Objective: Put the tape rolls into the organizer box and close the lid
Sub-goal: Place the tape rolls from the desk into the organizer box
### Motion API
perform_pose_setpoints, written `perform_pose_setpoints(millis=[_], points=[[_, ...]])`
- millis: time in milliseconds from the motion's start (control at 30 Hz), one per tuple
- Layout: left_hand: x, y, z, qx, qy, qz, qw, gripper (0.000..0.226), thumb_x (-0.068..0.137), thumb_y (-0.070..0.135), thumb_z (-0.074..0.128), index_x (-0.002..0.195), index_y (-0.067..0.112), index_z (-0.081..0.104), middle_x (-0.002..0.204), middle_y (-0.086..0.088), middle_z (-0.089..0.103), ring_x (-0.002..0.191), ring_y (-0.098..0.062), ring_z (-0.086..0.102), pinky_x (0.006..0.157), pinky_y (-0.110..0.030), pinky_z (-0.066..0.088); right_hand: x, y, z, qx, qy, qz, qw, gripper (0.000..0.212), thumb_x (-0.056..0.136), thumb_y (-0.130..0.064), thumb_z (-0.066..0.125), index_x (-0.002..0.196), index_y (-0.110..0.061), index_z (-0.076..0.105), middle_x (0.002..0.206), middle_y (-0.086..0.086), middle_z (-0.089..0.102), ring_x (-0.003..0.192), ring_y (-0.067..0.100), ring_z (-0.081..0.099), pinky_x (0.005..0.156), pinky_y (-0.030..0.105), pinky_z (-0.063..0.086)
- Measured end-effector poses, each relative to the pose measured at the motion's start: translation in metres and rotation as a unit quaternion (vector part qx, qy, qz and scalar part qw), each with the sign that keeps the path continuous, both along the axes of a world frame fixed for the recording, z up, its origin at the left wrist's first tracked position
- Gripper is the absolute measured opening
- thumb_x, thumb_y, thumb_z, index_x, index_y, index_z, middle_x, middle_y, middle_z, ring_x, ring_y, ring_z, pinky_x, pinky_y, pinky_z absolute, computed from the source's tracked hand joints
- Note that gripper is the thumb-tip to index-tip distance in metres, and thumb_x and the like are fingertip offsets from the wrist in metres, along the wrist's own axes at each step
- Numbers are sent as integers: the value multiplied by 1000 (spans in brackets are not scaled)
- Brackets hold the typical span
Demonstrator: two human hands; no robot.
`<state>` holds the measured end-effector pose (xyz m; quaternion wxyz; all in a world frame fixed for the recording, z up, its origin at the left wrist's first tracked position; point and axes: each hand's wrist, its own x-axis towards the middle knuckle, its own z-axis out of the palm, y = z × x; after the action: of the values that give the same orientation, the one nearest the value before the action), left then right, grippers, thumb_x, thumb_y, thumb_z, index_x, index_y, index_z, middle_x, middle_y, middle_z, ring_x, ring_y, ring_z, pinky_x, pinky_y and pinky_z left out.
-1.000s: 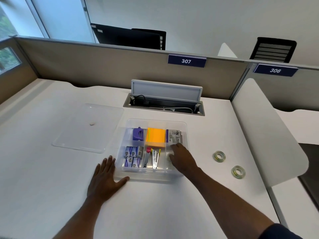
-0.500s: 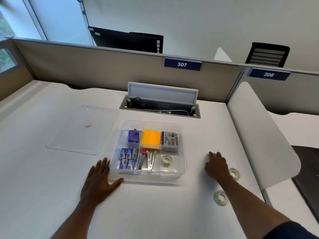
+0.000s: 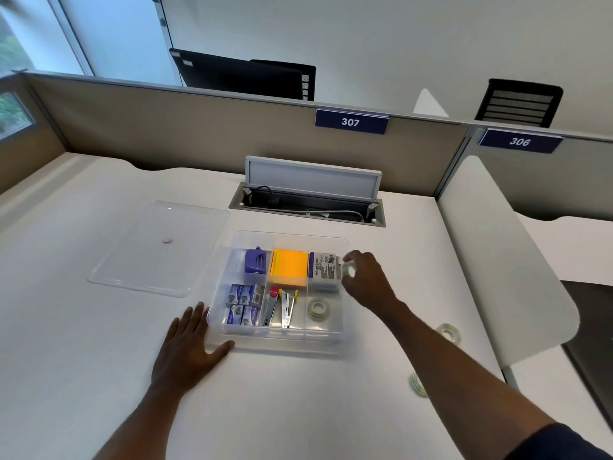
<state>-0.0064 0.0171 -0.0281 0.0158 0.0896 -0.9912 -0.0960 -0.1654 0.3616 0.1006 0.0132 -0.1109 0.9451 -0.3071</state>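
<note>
Blue sign (image 3: 351,121) on partition top edge: "307". Second blue sign (image 3: 519,141), right partition: "306". White box label (image 3: 326,267) print too small to read.

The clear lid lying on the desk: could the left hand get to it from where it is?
Probably yes. The left hand lies flat on the desk beside the organizer box, holding nothing, and the clear lid lies farther out with only bare desk between them.

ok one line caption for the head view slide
Right hand carries a tape roll over the open organizer box; left hand braces its corner.
</note>
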Motion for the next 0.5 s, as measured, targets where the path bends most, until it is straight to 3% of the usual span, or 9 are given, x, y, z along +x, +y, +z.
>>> perform_pose_setpoints(millis=[100, 267, 367, 500], points=[[0, 0, 0, 4, 0, 2, 1000, 102, 74, 84, 26, 150, 16, 18, 159, -1, 21, 147, -18, 16, 120, -40, 16, 2, -18, 2, 48, -28, 98, 994, 40, 75, -13, 66, 113, -14, 53, 114, 13, 51, 99, 28, 56, 74, 26, 45], [0, -1, 0, 3, -1, 1, 1000, 102, 75, 84, 26, 150, 15, 19, 159, -2, 21, 147, -18, 16, 120, -40, 17, 14, -24, -21, 168, -50, 184, 967, 38, 77, -11, 64, 112, -15, 51, 121, 13, 50, 106, 32, 56, 88, 40, 53], [0, -1, -1, 1, -5, 2, 1000, 102, 75, 84, 27, 150, 15, 17, 159, -1, 21, 147, -17, 15, 120, -39, 16, 21, -22, -33, 228, -57, 211, 949, 37, 77, -9, 65, 111, -14, 51, 118, 13, 50, 103, 32, 57, 87, 42, 54], [0, -2, -2, 4, -6, 3, 1000, 101, 75, 84, 28, 150, 16, 17, 159, -1, 20, 147, -16, 15, 120, -39, 16, 20, -24, -34, 174, -82, 203, 960, 41, 78, -13, 66, 117, -15, 55, 122, 12, 50, 112, 29, 53, 97, 39, 49]])
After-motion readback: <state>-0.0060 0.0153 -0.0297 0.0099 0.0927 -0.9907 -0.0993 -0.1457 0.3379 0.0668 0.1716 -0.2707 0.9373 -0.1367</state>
